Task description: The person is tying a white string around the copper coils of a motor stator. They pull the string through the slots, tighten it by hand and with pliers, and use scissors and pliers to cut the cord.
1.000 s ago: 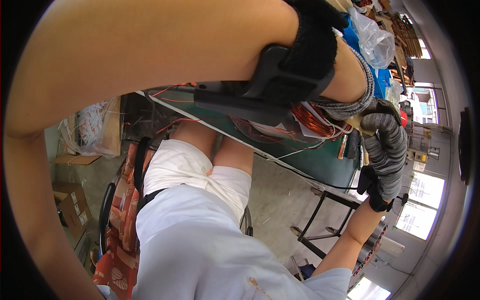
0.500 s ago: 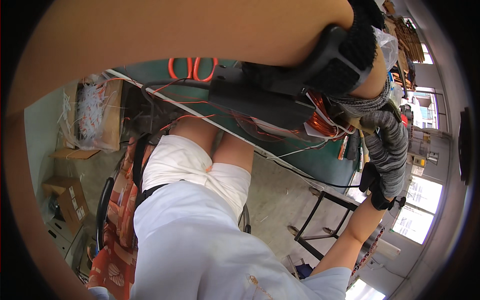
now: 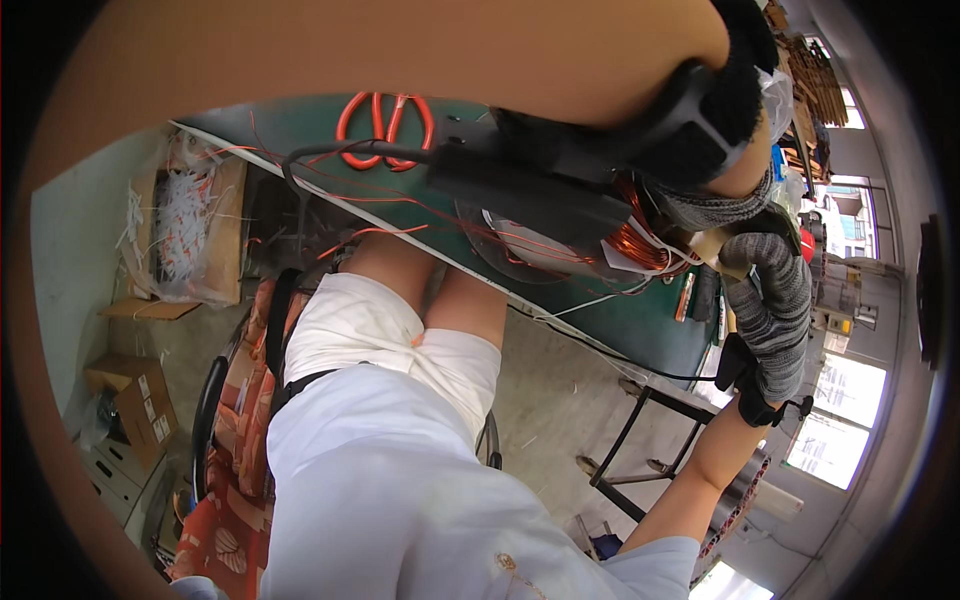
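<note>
My left arm crosses the top of the view. A black device strapped round its wrist hides most of my left hand point(image 3: 700, 208), which wears a grey knitted glove; its fingers do not show. My right hand point(image 3: 775, 290), in the same kind of glove, has its fingers curled inward close to the left one. What lies within them is hidden; a yellowish edge shows beside the fingertips. Just left of both hands is a bundle of copper wire point(image 3: 637, 240) with white strips around it. Thin red wires point(image 3: 430, 208) trail leftward from there.
Red-handled scissors point(image 3: 385, 130) lie on the green tabletop point(image 3: 600, 310). A black box with a cable point(image 3: 535, 195) hangs by the left wrist. Pens point(image 3: 685, 297) lie near the right hand. An open carton of white scraps point(image 3: 185, 235) stands left; a black metal frame point(image 3: 625, 450) stands on the floor.
My left forearm has risen slightly, baring more of the scissors' handles. The black box has shifted a little to the right. My right hand has barely moved.
</note>
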Demonstrator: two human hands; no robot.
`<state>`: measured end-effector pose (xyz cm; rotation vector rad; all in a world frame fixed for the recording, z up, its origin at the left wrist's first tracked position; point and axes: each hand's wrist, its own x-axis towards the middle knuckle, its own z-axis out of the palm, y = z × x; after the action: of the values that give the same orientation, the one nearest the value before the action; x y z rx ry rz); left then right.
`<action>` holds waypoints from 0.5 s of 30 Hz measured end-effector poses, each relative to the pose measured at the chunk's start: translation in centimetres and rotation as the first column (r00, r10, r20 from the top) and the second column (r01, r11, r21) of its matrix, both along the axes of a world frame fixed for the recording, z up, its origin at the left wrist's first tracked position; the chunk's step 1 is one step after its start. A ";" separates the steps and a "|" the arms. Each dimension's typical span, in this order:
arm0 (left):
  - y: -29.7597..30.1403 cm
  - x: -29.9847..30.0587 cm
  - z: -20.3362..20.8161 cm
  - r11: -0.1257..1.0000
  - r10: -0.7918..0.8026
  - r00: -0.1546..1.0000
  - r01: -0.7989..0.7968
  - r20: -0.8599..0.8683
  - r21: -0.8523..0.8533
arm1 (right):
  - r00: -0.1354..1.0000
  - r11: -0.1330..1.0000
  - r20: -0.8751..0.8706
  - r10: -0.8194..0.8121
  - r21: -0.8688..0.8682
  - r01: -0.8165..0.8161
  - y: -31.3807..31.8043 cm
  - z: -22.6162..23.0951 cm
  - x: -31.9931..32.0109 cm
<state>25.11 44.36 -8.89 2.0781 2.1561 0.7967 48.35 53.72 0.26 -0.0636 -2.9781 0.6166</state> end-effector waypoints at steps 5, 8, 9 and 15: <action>0.6 0.4 0.4 1.000 -0.001 1.000 0.001 -0.003 0.006 | 0.999 0.996 -0.021 -0.028 -0.087 0.026 0.2 -0.2 0.3; 0.8 0.3 0.6 1.000 -0.001 1.000 0.001 -0.008 0.002 | 0.999 1.000 -0.028 -0.022 -0.012 0.022 0.0 -0.1 -0.1; 0.7 0.3 0.7 1.000 0.004 1.000 -0.004 -0.009 0.002 | 0.999 0.999 -0.022 -0.027 0.038 0.028 -0.3 0.0 -0.3; 0.8 0.1 0.9 1.000 -0.002 1.000 0.003 -0.024 0.011 | 0.994 0.982 -0.102 0.031 0.187 -0.012 0.0 -0.9 -0.3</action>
<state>25.18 45.12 -8.04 2.1060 2.1655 0.7896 48.04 53.69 -0.60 0.0149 -2.9216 0.3298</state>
